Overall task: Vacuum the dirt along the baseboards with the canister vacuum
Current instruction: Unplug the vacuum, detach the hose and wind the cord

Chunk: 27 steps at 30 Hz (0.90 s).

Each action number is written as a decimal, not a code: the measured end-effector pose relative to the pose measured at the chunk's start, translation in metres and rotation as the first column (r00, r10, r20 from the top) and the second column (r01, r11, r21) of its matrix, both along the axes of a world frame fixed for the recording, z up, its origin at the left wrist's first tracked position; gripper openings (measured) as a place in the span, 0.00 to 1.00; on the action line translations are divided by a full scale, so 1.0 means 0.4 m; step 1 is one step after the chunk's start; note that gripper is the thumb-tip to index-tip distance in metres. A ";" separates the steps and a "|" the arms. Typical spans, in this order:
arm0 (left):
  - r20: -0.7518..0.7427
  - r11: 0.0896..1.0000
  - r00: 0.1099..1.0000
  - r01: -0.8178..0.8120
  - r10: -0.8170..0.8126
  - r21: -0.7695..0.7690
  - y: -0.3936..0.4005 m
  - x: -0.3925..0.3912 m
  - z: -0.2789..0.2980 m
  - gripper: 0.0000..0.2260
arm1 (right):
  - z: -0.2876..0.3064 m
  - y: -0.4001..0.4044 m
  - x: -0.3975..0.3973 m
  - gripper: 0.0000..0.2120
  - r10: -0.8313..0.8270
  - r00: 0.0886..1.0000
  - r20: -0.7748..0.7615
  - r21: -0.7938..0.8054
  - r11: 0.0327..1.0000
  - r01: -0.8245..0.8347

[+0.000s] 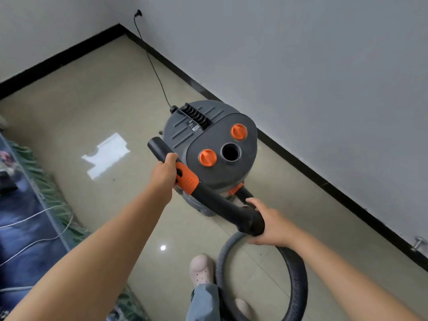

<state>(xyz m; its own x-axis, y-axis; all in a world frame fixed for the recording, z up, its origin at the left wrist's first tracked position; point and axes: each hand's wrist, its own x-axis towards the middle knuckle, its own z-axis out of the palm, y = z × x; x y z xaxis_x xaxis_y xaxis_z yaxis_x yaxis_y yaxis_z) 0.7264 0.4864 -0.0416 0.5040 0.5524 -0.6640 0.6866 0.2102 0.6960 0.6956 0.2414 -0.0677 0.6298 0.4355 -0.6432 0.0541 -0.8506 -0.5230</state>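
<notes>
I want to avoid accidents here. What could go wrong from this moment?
1. The ribbed grey hose loops beside the light shoe; the person might trip.
2. The thin black power cord runs to the wall plug; pulling the grey canister vacuum may unplug it.

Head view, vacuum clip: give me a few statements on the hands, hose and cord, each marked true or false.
1. The left hand grips the black hose handle beside its orange collar. True.
2. The right hand hangs free, touching nothing. False: it holds the handle's bend, where the ribbed hose begins.
3. The power cord is plugged into the wall. True.
4. The canister has three orange knobs on top. False: two, plus an open round port.
</notes>
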 end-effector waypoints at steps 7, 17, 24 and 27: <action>-0.015 0.992 1.000 -0.024 0.022 -0.120 0.042 -0.040 -0.002 0.07 | -0.005 0.036 -0.052 0.22 -0.031 0.999 0.039 -0.058 0.998 0.033; 0.088 0.938 0.968 0.249 -0.234 -0.241 0.154 0.020 0.004 0.35 | 0.050 0.278 -0.020 0.18 -0.059 0.965 0.257 -0.135 0.986 0.096; 0.088 0.906 0.959 0.284 -0.270 -0.315 0.349 0.080 0.036 0.29 | 0.094 0.473 0.022 0.18 0.008 0.932 0.363 -0.234 0.969 0.083; 0.133 0.913 0.974 0.219 -0.183 -0.344 0.416 0.121 0.059 0.28 | 0.137 0.533 0.098 0.21 0.066 0.901 0.429 -0.301 0.951 0.073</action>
<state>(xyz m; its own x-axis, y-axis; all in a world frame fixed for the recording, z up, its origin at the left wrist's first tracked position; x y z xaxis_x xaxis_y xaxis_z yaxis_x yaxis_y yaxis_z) 0.7749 0.6528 -0.0179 0.6506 0.1707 -0.7400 0.6739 0.3194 0.6662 0.7346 0.4546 -0.0127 0.8745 0.2611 -0.4087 0.2099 -0.9634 -0.1665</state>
